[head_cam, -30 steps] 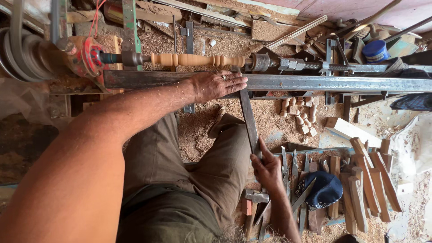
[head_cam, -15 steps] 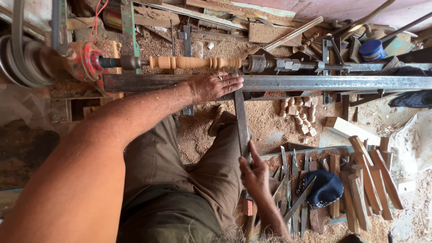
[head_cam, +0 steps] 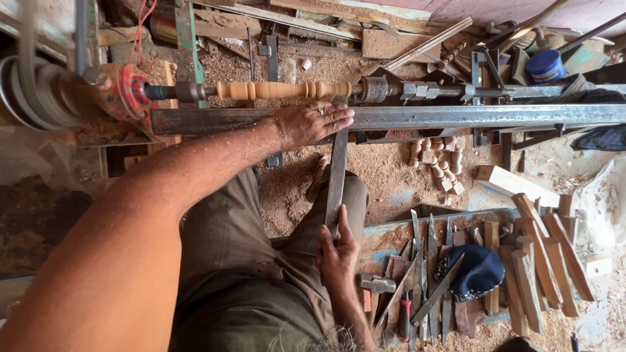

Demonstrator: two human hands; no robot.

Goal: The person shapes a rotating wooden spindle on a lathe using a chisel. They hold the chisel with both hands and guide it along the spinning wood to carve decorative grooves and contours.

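A pale turned wooden spindle [head_cam: 280,90] is mounted on a lathe between a red headstock [head_cam: 127,91] and a metal tailstock [head_cam: 378,89]. My left hand [head_cam: 313,122] lies flat on the steel tool rest bar [head_cam: 456,116], pressing down the front end of a long flat metal chisel [head_cam: 336,176]. The chisel's tip reaches toward the spindle. My right hand [head_cam: 338,251] grips the chisel's lower end near my knee.
Sawdust covers the floor. Small turned wooden pieces [head_cam: 435,160] lie under the bar. Several chisels and a hammer [head_cam: 375,283] lie on a blue board beside a dark cap [head_cam: 479,270]. Wooden blanks [head_cam: 541,257] are piled at right. A blue lidded tub [head_cam: 545,65] stands behind.
The chisel has swung to the left along the rest, from a slanted line to nearly upright. My right hand moved left and down with its handle end.
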